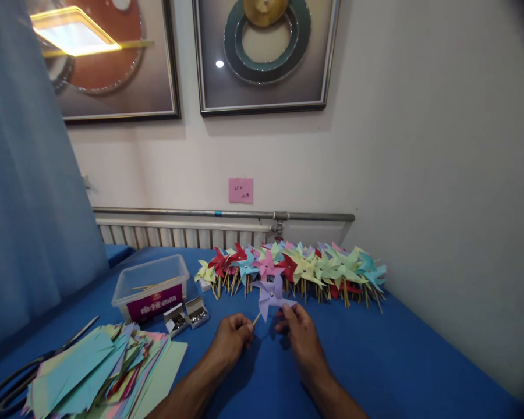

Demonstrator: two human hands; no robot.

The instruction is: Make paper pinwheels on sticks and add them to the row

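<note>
— White wall fills the top of the frame, with two framed round-pattern pictures (262,55) upper centre and upper left, and one pink paper note (240,190) below them. What do we count on the blue cloth table (397,361)?

— One clear plastic box (151,285) left of centre, two small open metal tins (186,317) just beside it, one pair of black scissors (21,372) and one stack of coloured paper sheets (100,372) lower left. We cannot count the row of finished paper pinwheels (297,267) along the far edge.

— And our hands?

— At lower centre, our left hand (229,340) pinches the thin wooden stick (256,318) of the lilac paper pinwheel (271,295); our right hand (301,331) has its fingertips closed on a blade. Bare cloth lies open to the right.
</note>
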